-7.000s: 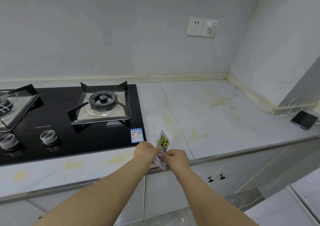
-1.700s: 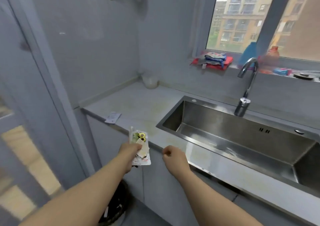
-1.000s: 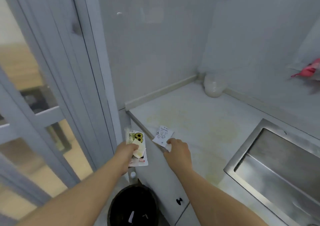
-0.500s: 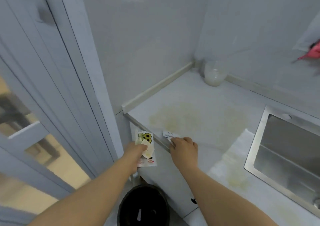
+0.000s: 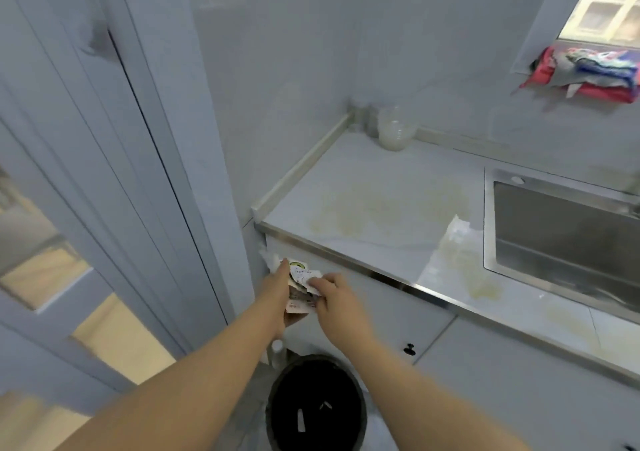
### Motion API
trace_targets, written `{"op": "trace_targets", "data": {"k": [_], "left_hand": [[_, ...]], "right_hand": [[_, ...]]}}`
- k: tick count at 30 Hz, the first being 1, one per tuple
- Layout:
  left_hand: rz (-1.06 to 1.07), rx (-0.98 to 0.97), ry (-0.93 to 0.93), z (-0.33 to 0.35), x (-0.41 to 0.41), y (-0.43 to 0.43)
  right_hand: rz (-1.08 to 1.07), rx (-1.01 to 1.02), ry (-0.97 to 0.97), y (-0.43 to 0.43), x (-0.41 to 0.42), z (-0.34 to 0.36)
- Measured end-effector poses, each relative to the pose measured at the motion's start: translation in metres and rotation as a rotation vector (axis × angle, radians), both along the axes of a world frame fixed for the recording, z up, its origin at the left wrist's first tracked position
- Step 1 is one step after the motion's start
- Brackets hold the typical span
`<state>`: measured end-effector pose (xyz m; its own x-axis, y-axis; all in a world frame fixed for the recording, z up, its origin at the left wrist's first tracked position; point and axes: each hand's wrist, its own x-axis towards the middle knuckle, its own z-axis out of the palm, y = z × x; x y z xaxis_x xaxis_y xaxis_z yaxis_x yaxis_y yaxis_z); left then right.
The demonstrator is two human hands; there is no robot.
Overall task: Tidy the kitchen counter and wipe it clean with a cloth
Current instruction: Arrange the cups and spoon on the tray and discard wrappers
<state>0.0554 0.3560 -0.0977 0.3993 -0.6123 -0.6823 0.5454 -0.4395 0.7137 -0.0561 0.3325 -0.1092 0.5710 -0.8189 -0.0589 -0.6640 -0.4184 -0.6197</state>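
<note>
Wrappers (image 5: 299, 278): left hand (image 5: 277, 288) grips, right hand (image 5: 331, 295) pinches, above bin (image 5: 317, 407).

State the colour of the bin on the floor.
The bin is black, seen in the head view.

Bin (image 5: 317, 405) below counter (image 5: 381, 187) edge, wrappers (image 5: 300, 289) above bin — sink (image 5: 488, 208) set in counter at right, jar (image 5: 394, 128) in back corner.

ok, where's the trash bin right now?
Head view, bottom centre: the black bin stands on the floor beside the cabinet, right below the wrappers.
</note>
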Motion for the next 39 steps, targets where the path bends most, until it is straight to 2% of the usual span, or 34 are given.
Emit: {"op": "trace_targets", "data": {"k": [5,7,9,12,13,15,20,25,34,39], "left_hand": [[-0.04,0.041,-0.109,-0.01,0.0,0.016],[-0.059,0.062,-0.151,-0.014,-0.003,0.02],[-0.068,0.089,-0.199,-0.021,-0.008,0.022],[-0.101,0.122,-0.22,-0.046,-0.016,0.02],[-0.108,0.134,-0.219,-0.055,-0.02,0.019],[-0.114,0.163,-0.228,-0.075,-0.027,0.019],[-0.127,0.249,-0.197,-0.13,-0.043,0.025],[-0.041,0.382,-0.034,-0.205,-0.055,0.036],[-0.095,0.691,-0.046,-0.341,-0.063,0.046],[-0.022,0.728,0.09,-0.401,-0.064,0.05]], "right_hand": [[-0.015,0.105,0.038,0.015,-0.008,-0.005],[-0.092,0.196,-0.022,0.018,-0.012,-0.009],[-0.259,0.313,-0.149,0.02,-0.013,-0.015],[-0.503,0.735,-0.369,0.021,-0.012,-0.029],[-0.532,0.906,-0.416,0.022,-0.013,-0.036],[-0.529,1.064,-0.402,0.025,-0.016,-0.051],[-0.634,1.111,-0.329,0.028,-0.023,-0.101],[-0.759,1.161,-0.234,0.032,-0.027,-0.17],[-0.925,1.192,-0.036,0.04,-0.027,-0.294],[-0.958,1.215,0.032,0.036,-0.028,-0.329]]}}
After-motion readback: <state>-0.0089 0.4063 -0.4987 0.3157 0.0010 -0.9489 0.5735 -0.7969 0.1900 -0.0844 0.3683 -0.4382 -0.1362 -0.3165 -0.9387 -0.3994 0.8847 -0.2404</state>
